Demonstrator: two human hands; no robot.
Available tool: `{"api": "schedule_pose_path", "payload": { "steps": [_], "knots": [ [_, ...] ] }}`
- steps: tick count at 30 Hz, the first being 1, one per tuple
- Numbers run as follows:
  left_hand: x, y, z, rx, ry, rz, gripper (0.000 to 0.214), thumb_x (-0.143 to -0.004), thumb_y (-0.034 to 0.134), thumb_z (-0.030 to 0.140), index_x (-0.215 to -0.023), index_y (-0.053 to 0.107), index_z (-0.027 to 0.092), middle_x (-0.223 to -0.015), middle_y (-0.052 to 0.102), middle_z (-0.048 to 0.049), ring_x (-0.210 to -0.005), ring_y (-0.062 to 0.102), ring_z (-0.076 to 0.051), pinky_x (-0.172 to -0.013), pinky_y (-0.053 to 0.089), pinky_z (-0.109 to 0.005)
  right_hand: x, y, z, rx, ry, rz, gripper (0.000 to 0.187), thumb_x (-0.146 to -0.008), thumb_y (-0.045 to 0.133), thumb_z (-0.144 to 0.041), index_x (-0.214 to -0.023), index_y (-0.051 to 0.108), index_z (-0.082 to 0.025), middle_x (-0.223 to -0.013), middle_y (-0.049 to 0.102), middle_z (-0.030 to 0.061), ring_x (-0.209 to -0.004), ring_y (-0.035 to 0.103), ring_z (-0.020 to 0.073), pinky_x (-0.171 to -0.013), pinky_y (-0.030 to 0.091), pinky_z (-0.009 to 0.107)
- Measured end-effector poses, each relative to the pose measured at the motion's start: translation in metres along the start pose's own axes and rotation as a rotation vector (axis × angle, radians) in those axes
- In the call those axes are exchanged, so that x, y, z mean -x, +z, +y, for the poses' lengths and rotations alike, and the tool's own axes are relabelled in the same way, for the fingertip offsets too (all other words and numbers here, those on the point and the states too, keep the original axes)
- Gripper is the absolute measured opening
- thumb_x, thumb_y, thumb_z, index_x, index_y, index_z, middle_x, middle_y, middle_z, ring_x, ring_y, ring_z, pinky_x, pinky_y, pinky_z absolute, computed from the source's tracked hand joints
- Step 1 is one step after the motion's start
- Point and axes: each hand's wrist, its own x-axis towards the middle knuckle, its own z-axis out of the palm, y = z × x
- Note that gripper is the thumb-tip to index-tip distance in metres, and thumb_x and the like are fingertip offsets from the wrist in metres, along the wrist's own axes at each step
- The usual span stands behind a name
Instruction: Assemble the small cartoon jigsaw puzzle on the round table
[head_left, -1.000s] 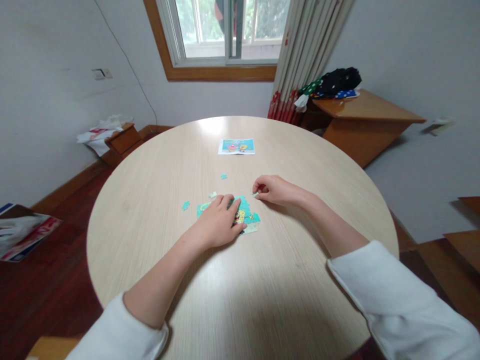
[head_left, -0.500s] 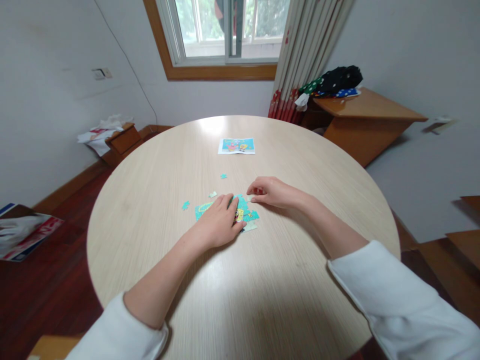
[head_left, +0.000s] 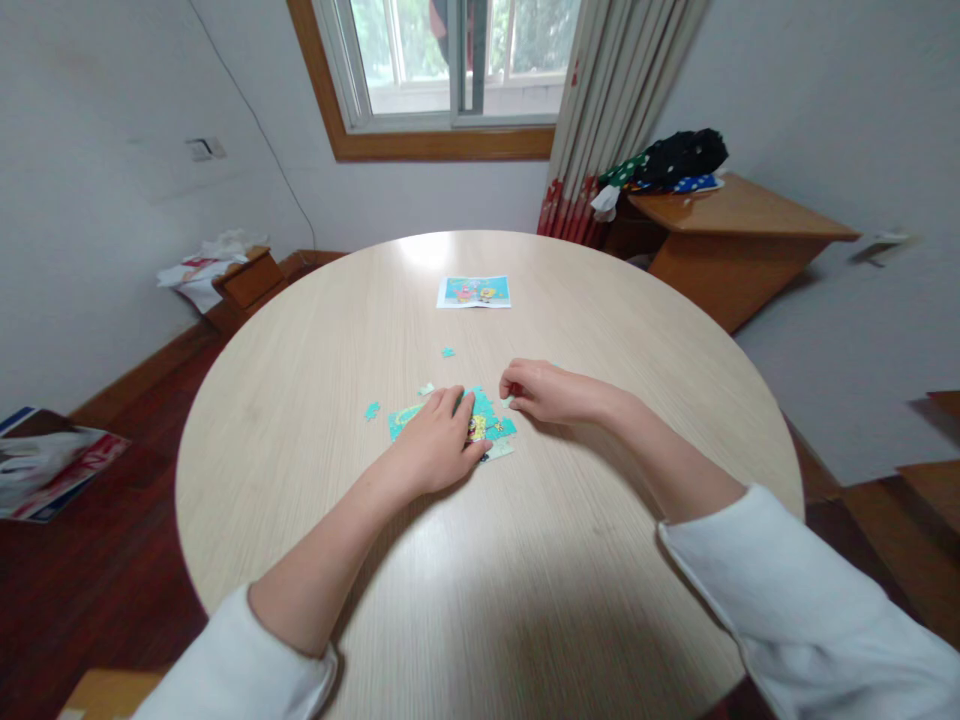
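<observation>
A partly joined turquoise jigsaw [head_left: 491, 428] lies near the middle of the round wooden table [head_left: 525, 560]. My left hand [head_left: 435, 445] rests flat on it, fingers stretched out and covering most of the picture. My right hand [head_left: 544, 392] sits just right of the jigsaw's upper edge, fingers curled in a pinch on a small puzzle piece that barely shows. Loose pieces lie to the left [head_left: 371, 410], above the left hand [head_left: 426, 389] and further back [head_left: 448, 352].
A printed reference picture [head_left: 474, 291] lies at the far side of the table. A wooden desk [head_left: 735, 235] with dark clothes stands at the right by the curtain. A low cabinet [head_left: 244, 280] with papers is at the left; magazines [head_left: 45, 470] lie on the floor.
My right hand slid left toward the jigsaw's upper right edge with its piece, then eased back a little. My left hand stayed pressed on the jigsaw.
</observation>
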Motion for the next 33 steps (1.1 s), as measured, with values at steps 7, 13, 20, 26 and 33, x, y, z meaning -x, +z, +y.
{"api": "schedule_pose_path", "payload": {
  "steps": [7, 13, 20, 26, 33],
  "knots": [
    [0.0002, 0.0010, -0.0011, -0.011, 0.000, 0.016, 0.058, -0.092, 0.042, 0.042, -0.139, 0.040, 0.008, -0.147, 0.039, -0.0200, -0.137, 0.035, -0.033, -0.113, 0.030, -0.044, 0.0028, 0.0009, -0.0010, -0.062, -0.001, 0.013, 0.018, -0.081, 0.054, -0.009, -0.093, 0.067, -0.014, -0.090, 0.068, 0.0104, -0.081, 0.060, 0.0185, -0.075, 0.043, 0.028],
    [0.0005, 0.0002, -0.0006, 0.002, -0.009, 0.007, 0.059, -0.092, 0.042, 0.042, -0.139, 0.040, 0.006, -0.147, 0.039, -0.0208, -0.138, 0.034, -0.033, -0.113, 0.029, -0.044, 0.0047, -0.0020, -0.0005, -0.134, 0.065, 0.044, 0.016, -0.082, 0.057, -0.011, -0.096, 0.066, -0.011, -0.089, 0.067, 0.0100, -0.078, 0.059, 0.0167, -0.073, 0.045, 0.027],
    [0.0008, -0.0012, 0.0006, 0.005, -0.010, -0.009, 0.061, -0.093, 0.042, 0.042, -0.139, 0.038, 0.003, -0.148, 0.037, -0.0221, -0.138, 0.033, -0.033, -0.114, 0.028, -0.043, 0.0017, 0.0033, 0.0038, -0.113, 0.066, 0.091, 0.006, -0.081, 0.063, -0.016, -0.087, 0.064, -0.015, -0.091, 0.063, 0.0087, -0.081, 0.056, 0.0169, -0.075, 0.044, 0.028],
    [0.0006, 0.0008, -0.0013, 0.010, -0.004, -0.005, 0.062, -0.092, 0.041, 0.042, -0.140, 0.037, 0.003, -0.149, 0.036, -0.0219, -0.139, 0.032, -0.033, -0.114, 0.027, -0.044, 0.0024, 0.0039, 0.0040, -0.198, 0.057, 0.084, 0.008, -0.079, 0.062, -0.015, -0.086, 0.060, -0.016, -0.086, 0.061, 0.0059, -0.077, 0.054, 0.0158, -0.073, 0.042, 0.028],
    [-0.0005, 0.0063, -0.0056, 0.026, 0.028, 0.048, 0.058, -0.091, 0.040, 0.043, -0.139, 0.039, 0.009, -0.147, 0.039, -0.0212, -0.138, 0.035, -0.032, -0.112, 0.031, -0.047, 0.0031, 0.0025, 0.0011, -0.427, 0.025, 0.063, 0.003, -0.078, 0.058, -0.016, -0.077, 0.056, -0.017, -0.070, 0.057, 0.0004, -0.067, 0.051, 0.0135, -0.067, 0.041, 0.027]
  ]
}}
